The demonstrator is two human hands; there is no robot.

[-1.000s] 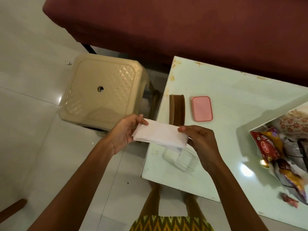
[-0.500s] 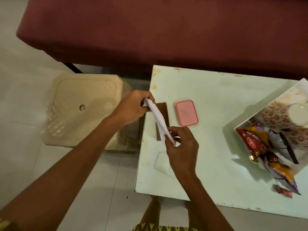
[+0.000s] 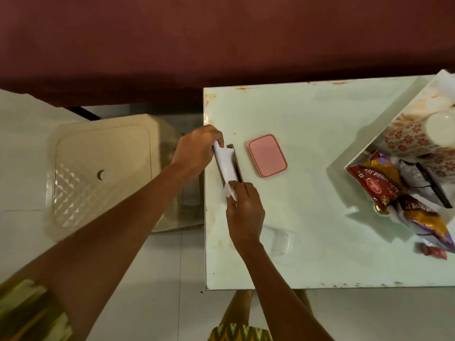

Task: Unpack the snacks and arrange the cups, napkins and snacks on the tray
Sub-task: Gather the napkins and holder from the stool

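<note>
A folded napkin point(image 3: 227, 166) is pinched at both ends by the left hand point(image 3: 197, 150) and right hand point(image 3: 243, 205) over the brown holder point(image 3: 237, 163), left of the pink lid point(image 3: 267, 155), while snacks point(image 3: 384, 183) and cups point(image 3: 416, 134) on the tray point(image 3: 403, 104) far right are judged still unarranged.

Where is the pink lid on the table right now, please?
The pink lid lies flat on the table, just right of the brown napkin holder, well left of the snack packets.

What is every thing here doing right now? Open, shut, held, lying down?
napkins: held at both ends, going into the brown holder
brown holder: upright on the table
left hand: gripping napkins
right hand: gripping napkins
pink lid: lying flat
snack packets: unopened, heaped
</note>
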